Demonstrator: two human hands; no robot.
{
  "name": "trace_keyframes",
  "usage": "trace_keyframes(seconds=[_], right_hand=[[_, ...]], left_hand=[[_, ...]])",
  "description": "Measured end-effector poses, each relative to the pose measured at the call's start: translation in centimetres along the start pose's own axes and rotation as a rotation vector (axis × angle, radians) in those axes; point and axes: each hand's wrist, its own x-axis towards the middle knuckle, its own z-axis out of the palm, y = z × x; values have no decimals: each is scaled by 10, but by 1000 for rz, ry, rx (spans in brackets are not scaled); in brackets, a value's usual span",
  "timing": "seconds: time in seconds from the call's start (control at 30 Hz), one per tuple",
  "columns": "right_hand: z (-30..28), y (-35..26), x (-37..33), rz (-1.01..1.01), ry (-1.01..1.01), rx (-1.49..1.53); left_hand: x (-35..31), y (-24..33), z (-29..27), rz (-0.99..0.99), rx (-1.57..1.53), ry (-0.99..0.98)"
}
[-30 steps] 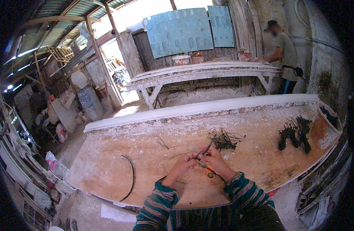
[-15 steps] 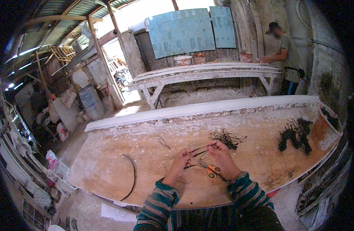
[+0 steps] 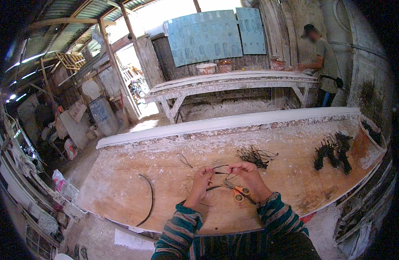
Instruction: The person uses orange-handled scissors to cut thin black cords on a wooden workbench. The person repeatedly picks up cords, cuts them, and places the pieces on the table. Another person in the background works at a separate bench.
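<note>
Above the wooden tabletop, my left hand (image 3: pixel 202 180) pinches one end of a thin dark strip (image 3: pixel 221 173), bent into a small loop. Opposite it, my right hand (image 3: pixel 251 178) has its fingers closed on the strip's other side. Just below the hands lie scissors with orange handles (image 3: pixel 239 193), partly hidden by my right hand. Another dark strip passes beneath them. Off to the left, a long curved black strip (image 3: pixel 151 195) rests on the wood. Beyond my right hand sits a loose bunch of thin dark loops (image 3: pixel 255 157).
More dark bundles (image 3: pixel 333 154) lie at the right, beside a tilted, whitened brown bucket (image 3: pixel 369 145). A long white moulding (image 3: pixel 225 125) runs along the table's far edge. Behind it, a person (image 3: pixel 323 60) stands at a second white-stained bench (image 3: pixel 234 82).
My hands have shifted slightly, and the strip, stretched nearly straight before, now bows into an open loop between them. The scissors and bundles have stayed put.
</note>
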Motion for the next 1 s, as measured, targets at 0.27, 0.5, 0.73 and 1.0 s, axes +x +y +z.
trace_keyframes(seconds=[0.27,0.5,0.73,1.0], right_hand=[[-10,20,9,-164,169,-691],[-21,18,10,-79,411,-836],[-30,30,18,-279,430,-884],[-25,43,13,-558,58,-952]], left_hand=[[-3,3,2,-7,72,-123],[-17,10,13,272,396,-693],[-11,5,9,251,245,-440],[8,5,-14,402,335,152]])
